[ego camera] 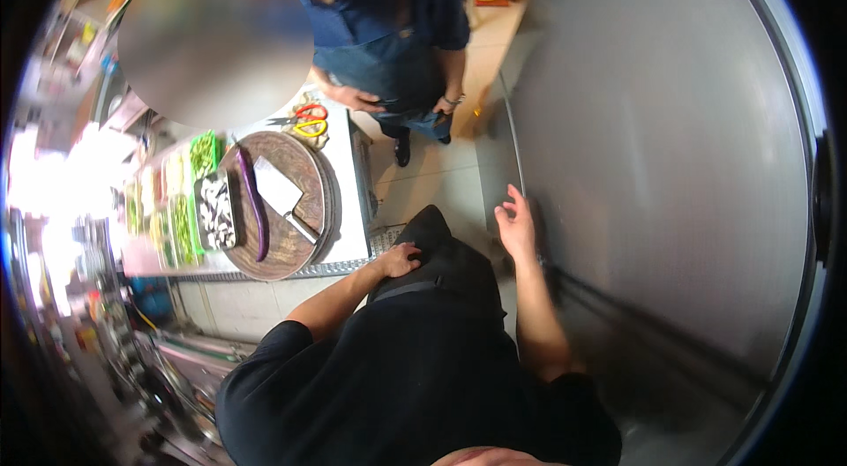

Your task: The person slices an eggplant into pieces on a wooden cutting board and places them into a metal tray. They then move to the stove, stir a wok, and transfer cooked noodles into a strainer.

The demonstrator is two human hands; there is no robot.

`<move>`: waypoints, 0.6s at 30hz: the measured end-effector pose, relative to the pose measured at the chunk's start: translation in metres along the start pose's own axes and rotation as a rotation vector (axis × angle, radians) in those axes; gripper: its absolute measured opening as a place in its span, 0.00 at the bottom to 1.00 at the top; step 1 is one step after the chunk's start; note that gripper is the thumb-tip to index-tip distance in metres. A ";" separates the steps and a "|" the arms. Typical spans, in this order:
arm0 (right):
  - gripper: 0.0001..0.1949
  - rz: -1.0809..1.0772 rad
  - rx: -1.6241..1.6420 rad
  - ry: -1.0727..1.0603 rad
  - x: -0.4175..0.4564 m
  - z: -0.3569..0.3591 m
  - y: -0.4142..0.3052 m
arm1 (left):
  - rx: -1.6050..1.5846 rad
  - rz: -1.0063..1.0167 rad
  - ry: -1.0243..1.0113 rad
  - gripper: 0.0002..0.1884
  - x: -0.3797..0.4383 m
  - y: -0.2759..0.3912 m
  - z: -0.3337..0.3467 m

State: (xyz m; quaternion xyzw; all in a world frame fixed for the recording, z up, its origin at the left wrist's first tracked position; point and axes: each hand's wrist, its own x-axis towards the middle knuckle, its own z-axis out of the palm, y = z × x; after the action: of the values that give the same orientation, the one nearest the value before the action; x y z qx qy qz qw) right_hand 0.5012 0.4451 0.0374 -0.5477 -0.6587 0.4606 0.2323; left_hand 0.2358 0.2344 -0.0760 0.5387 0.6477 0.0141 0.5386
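My left hand (400, 259) rests against the front of my dark apron (423, 234), with no object visible in it. Fingers apart and slightly bent, my right hand (517, 224) is raised beside the edge of a large stainless steel panel (648, 135); whether it touches the steel I cannot tell. To my left, a round wooden chopping board (298, 165) lies on a white worktop (344, 201). A cleaver (281, 188) is flat on the board, its handle pointing towards me. Alongside the blade lies a long purple eggplant (253, 201).
A metal tray of cut eggplant (216, 211) adjoins the board. Beyond it are several containers of chopped vegetables (182, 228). Red-and-yellow-handled scissors (311, 128) lie at the board's far side. A person in a blue apron (384, 69) stands across the tiled floor (430, 185).
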 end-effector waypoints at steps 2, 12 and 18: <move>0.29 0.002 0.092 0.010 0.044 0.006 -0.004 | -0.071 -0.048 0.092 0.35 0.007 -0.001 -0.002; 0.31 0.022 0.196 0.135 0.251 0.058 -0.075 | -0.177 -0.172 0.086 0.35 0.111 -0.034 -0.092; 0.33 0.074 0.178 0.139 0.322 0.070 -0.019 | -0.192 0.006 0.027 0.26 0.187 0.006 -0.299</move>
State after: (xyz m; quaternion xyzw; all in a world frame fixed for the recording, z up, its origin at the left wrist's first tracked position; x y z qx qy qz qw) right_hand 0.3407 0.7224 -0.0428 -0.5793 -0.5769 0.4865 0.3081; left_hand 0.0569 0.5385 -0.0742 0.4863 0.6490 0.0848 0.5789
